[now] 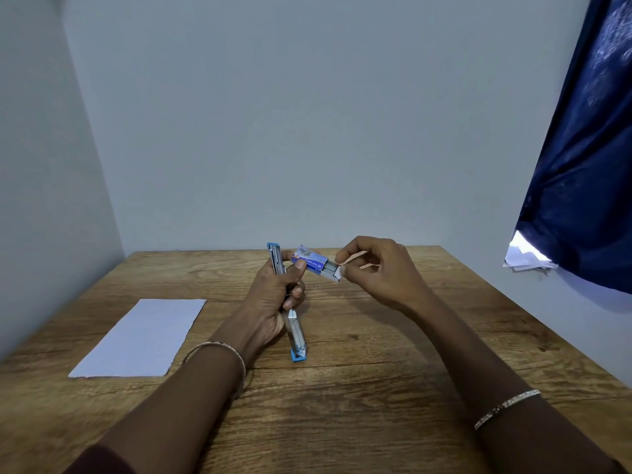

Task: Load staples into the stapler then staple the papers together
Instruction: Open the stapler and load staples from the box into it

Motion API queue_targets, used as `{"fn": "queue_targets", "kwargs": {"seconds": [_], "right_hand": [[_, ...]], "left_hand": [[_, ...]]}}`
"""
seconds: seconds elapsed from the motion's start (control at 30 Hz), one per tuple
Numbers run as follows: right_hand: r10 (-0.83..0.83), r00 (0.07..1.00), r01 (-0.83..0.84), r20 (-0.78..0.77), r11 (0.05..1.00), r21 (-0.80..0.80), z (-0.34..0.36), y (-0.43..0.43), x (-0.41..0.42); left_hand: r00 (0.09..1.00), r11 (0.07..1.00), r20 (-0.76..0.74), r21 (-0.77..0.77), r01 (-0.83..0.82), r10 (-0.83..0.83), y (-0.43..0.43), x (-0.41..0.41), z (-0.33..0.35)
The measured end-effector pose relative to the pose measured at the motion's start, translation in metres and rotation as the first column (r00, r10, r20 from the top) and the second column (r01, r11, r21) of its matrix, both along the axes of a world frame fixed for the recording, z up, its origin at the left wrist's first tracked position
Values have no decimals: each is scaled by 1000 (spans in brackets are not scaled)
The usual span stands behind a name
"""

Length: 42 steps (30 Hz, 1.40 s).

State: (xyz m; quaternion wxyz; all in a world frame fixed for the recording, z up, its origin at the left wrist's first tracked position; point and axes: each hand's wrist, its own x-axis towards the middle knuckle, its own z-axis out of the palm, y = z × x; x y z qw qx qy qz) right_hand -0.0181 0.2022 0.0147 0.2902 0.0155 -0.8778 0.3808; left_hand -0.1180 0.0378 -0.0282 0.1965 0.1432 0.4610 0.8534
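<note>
The left hand (273, 302) is closed around the stapler (297, 336), which is swung open: one arm sticks up past the fingers toward the wall, the other points down toward the camera, its blue end just over the table (376, 388). The same hand's thumb and forefinger also pinch the near end of the staple box (313, 261), holding it level above the table. The right hand (376, 271) is at the box's open end, fingers curled, with thumb and forefinger on the white flap (338, 273). Grey staples (331, 269) show in the opening. Whether the fingertips grip the staples themselves or only the flap is hard to tell.

The palm hides the stapler's hinge and middle. The print on the box is too small to read. The papers (140, 340) lie flat on the table to the left, well apart from both hands. Both wrists wear thin bangles.
</note>
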Motion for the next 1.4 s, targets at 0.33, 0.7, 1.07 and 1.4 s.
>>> {"fn": "queue_targets", "kwargs": {"seconds": [0.33,0.7,1.07,1.4], "right_hand": [[-62,993,48,97,990,136,0,-2,-1],[-18,996,1,93,982,188,-1,-5,-1],[-85,994,64,74,966,251,2,-11,0],[-197,970,205,141,978,-41,-6,-17,-5]], "left_hand": [[994,999,-106,-50,-16,11,3,5,-1],[998,1000,-66,-27,-9,7,2,3,-1],[998,1000,-58,-22,8,-9,1,-1,-3],[990,999,-142,-51,14,-21,0,8,0]]}}
